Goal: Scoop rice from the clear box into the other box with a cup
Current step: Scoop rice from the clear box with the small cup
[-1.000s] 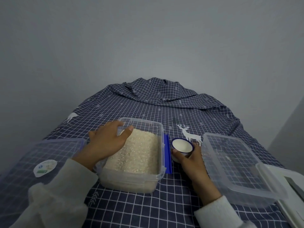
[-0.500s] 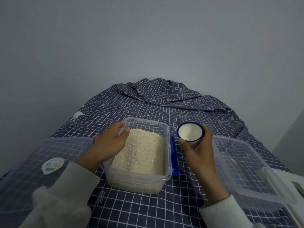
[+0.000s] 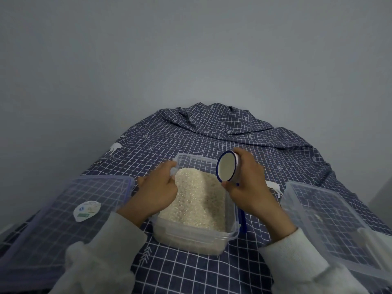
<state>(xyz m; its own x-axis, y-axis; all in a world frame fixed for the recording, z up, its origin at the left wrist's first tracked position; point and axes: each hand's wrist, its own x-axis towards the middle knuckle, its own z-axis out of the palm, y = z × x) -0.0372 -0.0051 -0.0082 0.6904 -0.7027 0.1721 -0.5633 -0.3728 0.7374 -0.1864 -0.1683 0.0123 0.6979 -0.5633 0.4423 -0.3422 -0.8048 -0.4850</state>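
While the person leans over the checked cloth (image 3: 191, 270), the rice box (image 3: 230, 235) sits dead centre, so I'll place everything off that. Far left of the rice box: a clear lid (image 3: 53, 209) lying flat on the cloth, round white sticker (image 3: 87, 210) on top. Left hand (image 3: 158, 190) rests on the rice box's left rim, fingers curled over the far-left corner, thumb side against the wall; it grips the box edge, nothing else in it. Pale sleeve (image 3: 118, 236) runs back from it toward the viewer. Rice (image 3: 197, 200) fills the box, heaped a bit higher at the far end. Blue latch (image 3: 242, 221) hangs off the box's right side. Right hand (image 3: 250, 187) is up over the box's far-right corner, wrapped around the cup (image 3: 228, 169): thumb under the rim, fingers round the back. Cup is white with a blue rim, tipped on its side, mouth facing left toward the rice, clear of the grains. Inside looks empty. Right of the rice box, apart from it: the second clear box (image 3: 301, 211), cloth pattern visible through its floor; a few pale specks on the bottom, can't tell what.
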